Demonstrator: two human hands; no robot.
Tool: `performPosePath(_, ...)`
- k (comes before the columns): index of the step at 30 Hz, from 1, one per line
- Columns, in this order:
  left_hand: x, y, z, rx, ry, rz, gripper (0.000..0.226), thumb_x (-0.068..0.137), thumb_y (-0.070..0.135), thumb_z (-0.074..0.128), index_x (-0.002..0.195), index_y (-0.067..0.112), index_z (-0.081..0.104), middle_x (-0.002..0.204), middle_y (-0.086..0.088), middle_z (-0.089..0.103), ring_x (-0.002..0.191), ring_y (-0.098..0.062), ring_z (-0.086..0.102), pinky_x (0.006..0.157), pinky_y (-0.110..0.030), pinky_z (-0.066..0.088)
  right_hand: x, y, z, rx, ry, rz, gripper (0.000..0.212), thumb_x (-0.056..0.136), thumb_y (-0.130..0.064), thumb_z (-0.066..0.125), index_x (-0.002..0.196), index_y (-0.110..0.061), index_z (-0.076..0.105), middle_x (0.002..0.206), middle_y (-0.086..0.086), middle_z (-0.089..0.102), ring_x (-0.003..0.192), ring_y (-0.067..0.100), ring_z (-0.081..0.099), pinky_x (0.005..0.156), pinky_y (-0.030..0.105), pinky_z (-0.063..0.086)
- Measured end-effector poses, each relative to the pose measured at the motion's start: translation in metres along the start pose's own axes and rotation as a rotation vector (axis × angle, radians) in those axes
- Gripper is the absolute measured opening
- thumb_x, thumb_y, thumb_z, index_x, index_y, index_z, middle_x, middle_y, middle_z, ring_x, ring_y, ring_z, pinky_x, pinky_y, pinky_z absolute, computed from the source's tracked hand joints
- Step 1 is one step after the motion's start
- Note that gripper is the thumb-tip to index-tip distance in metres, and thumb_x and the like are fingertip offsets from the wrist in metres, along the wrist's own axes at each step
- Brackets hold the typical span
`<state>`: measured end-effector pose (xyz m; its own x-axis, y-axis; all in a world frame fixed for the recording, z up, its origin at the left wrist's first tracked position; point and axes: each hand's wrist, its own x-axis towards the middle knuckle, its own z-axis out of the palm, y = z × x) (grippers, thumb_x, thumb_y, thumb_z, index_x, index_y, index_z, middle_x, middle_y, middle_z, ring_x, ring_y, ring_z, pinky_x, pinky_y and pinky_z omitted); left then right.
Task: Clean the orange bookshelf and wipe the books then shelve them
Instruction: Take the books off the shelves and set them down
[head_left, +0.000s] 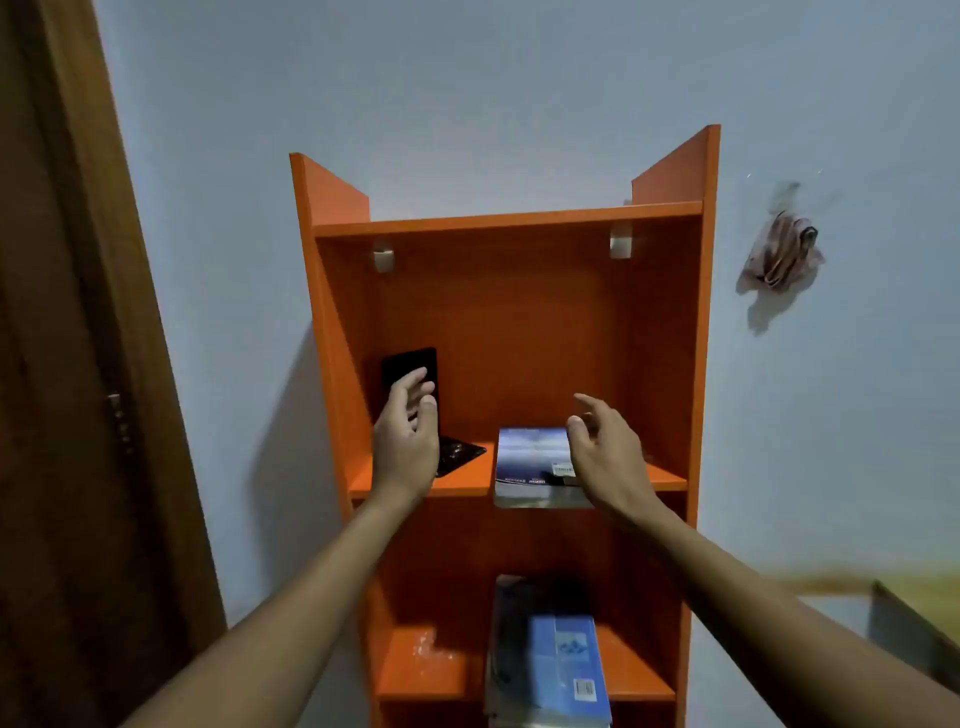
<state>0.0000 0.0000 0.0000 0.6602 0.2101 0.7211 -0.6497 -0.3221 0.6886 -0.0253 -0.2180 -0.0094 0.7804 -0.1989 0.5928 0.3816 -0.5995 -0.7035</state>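
Currently I log an orange bookshelf (519, 322) against a pale blue wall (467, 78). Upper compartment: a black bookend (410, 364) stands at the left, my left hand (408, 441) in front of it, fingers loosely spread, gripping nothing; whether it touches I cannot tell. A blue book (530, 462) lies flat at the front edge, my right hand (605, 452) relaxed just beside it. Lower shelf: a stack of blue books (550, 670). Right of the bookshelf: a cloth (782, 254) on the wall.
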Motion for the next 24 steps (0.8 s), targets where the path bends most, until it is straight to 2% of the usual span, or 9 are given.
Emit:
performPosePath(2,-0.001,-0.014,-0.006,0.007,0.057,-0.147,0.034,0.103,0.017,0.048,0.137,0.018,0.052,0.13,-0.001,0.061,0.116,-0.01,0.057,0.084,-0.01,0.043,-0.003,0.015,0.004,-0.017,-0.001,0.091,0.042,0.1,-0.024,0.048,0.141,-0.014,0.046,0.132,0.012,0.053,0.12,0.023,0.052,0.102,0.043,0.046)
performPosePath(4,-0.001,-0.038,-0.013,0.045,0.077,-0.278,0.036,0.102,0.018,0.051,0.137,0.017,0.05,0.131,-0.003,0.06,0.113,-0.013,0.057,0.08,-0.016,0.04,-0.009,0.032,0.008,-0.073,0.007,0.206,0.046,0.096,-0.025,0.052,0.141,-0.015,0.045,0.132,0.017,0.048,0.123,0.033,0.048,0.103,0.05,0.044)
performPosePath(8,0.012,-0.078,-0.018,0.188,0.05,-0.384,0.047,0.097,0.021,0.056,0.142,0.016,0.044,0.141,-0.01,0.054,0.123,-0.024,0.054,0.101,-0.036,0.043,-0.011,0.051,0.018,-0.156,-0.009,0.459,0.061,0.096,-0.04,0.053,0.149,-0.02,0.032,0.144,0.025,0.036,0.133,0.045,0.034,0.107,0.049,0.032)
performPosePath(12,0.031,-0.107,-0.012,0.275,0.01,-0.444,0.066,0.095,0.022,0.06,0.153,0.015,0.028,0.155,-0.014,0.037,0.14,-0.031,0.04,0.115,-0.043,0.034,-0.003,0.068,0.032,-0.024,-0.089,0.557,0.074,0.094,-0.053,0.052,0.154,-0.022,0.021,0.15,0.024,0.037,0.132,0.044,0.043,0.107,0.047,0.038)
performPosePath(14,0.043,-0.12,-0.006,0.268,0.014,-0.479,0.074,0.095,0.021,0.062,0.156,0.015,0.021,0.158,-0.017,0.031,0.144,-0.033,0.034,0.119,-0.044,0.029,0.002,0.073,0.04,0.046,-0.098,0.582,0.075,0.093,-0.055,0.053,0.154,-0.021,0.024,0.147,0.021,0.046,0.123,0.039,0.053,0.097,0.041,0.042)
performPosePath(16,0.054,-0.132,0.0,0.256,0.006,-0.492,0.078,0.094,0.019,0.063,0.157,0.014,0.018,0.159,-0.018,0.029,0.145,-0.034,0.031,0.12,-0.043,0.027,0.006,0.07,0.047,0.132,-0.074,0.613,0.074,0.088,-0.058,0.056,0.148,-0.023,0.032,0.133,0.018,0.058,0.093,0.033,0.064,0.078,0.039,0.048)
performPosePath(19,0.07,-0.142,0.009,0.253,-0.035,-0.49,0.075,0.095,0.017,0.063,0.157,0.013,0.02,0.157,-0.017,0.034,0.144,-0.034,0.034,0.118,-0.042,0.03,0.006,0.065,0.053,0.242,-0.009,0.598,0.057,0.095,-0.038,0.061,0.142,-0.014,0.039,0.109,0.015,0.064,0.062,0.024,0.06,0.055,0.032,0.048)
performPosePath(22,0.085,-0.147,0.015,0.254,-0.038,-0.482,0.062,0.098,0.013,0.058,0.153,0.009,0.03,0.153,-0.017,0.04,0.142,-0.035,0.038,0.114,-0.042,0.034,-0.001,0.064,0.054,0.361,0.065,0.59,0.06,0.094,-0.029,0.065,0.144,-0.009,0.037,0.104,0.012,0.06,0.063,0.022,0.057,0.053,0.03,0.046)
performPosePath(24,0.093,-0.15,0.017,0.267,0.001,-0.477,0.05,0.099,0.01,0.055,0.147,0.008,0.042,0.146,-0.018,0.049,0.136,-0.036,0.046,0.111,-0.041,0.04,-0.009,0.061,0.056,0.408,0.12,0.579,0.063,0.092,-0.028,0.067,0.145,-0.01,0.037,0.112,0.013,0.06,0.072,0.025,0.061,0.056,0.032,0.048)
